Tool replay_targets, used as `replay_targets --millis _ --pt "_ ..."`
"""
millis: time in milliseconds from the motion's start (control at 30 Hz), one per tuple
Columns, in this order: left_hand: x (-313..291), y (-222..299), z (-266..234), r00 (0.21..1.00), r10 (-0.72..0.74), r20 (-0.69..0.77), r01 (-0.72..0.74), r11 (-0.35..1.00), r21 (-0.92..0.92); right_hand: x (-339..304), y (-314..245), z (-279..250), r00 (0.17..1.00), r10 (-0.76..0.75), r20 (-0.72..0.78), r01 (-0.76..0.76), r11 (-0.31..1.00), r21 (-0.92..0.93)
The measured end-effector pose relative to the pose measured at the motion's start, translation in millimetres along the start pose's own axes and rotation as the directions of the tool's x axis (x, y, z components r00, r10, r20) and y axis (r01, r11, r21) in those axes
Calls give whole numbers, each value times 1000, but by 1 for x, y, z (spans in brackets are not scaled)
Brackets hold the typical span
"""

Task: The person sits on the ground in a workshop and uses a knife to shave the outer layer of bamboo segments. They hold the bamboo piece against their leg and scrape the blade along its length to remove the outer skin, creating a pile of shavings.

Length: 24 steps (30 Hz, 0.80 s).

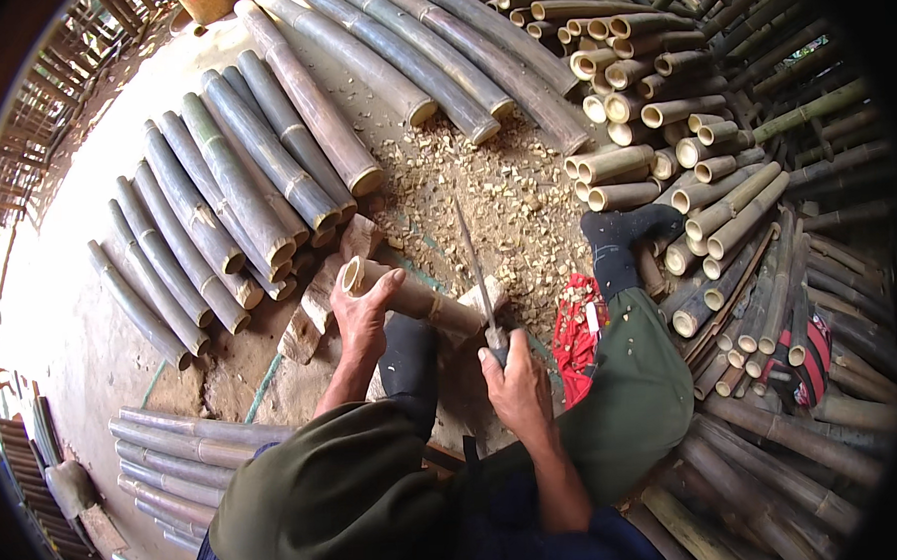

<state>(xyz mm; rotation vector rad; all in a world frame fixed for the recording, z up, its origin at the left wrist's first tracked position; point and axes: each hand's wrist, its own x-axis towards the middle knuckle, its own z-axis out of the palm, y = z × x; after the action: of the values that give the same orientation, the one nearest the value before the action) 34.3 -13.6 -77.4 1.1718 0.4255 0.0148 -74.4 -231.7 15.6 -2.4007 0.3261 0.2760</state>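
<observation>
My left hand (361, 312) is wrapped round a short bamboo tube (422, 300), near its open, hollow end. The tube lies tilted between my knees, its other end close to a pale wooden block (491, 293). In my right hand (518, 382) is the dark handle of a long, narrow-bladed knife (475, 259). Its blade points away from me, passing just by the far end of the tube; whether it touches the tube I cannot tell. Pale wood chips (505, 207) are scattered over the ground beyond the blade.
Cut bamboo lengths (234, 179) lie in rows at the left and far side, some propped on wooden blocks (315, 311). A tall stack of bamboo tubes (683, 150) stands at the right. Red cloth (574, 340) lies beside my right leg. More bamboo poles (191, 456) lie at the near left.
</observation>
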Motion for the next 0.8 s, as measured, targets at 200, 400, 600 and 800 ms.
replay_targets --millis 200,400,600,800 --pt "-4 6 17 999 40 8 -41 998 49 -6 44 40 974 -61 -220 104 977 188" --pt "1 10 -2 995 40 96 -51 991 122 9 23 20 1000 -22 17 22 999 35" --pt "3 22 -11 974 -58 218 11 978 208 5 16 16 997 -36 -66 43 994 100" --pt "-8 20 4 996 -40 76 42 999 -24 10 37 29 999 4 37 -3 999 -43"
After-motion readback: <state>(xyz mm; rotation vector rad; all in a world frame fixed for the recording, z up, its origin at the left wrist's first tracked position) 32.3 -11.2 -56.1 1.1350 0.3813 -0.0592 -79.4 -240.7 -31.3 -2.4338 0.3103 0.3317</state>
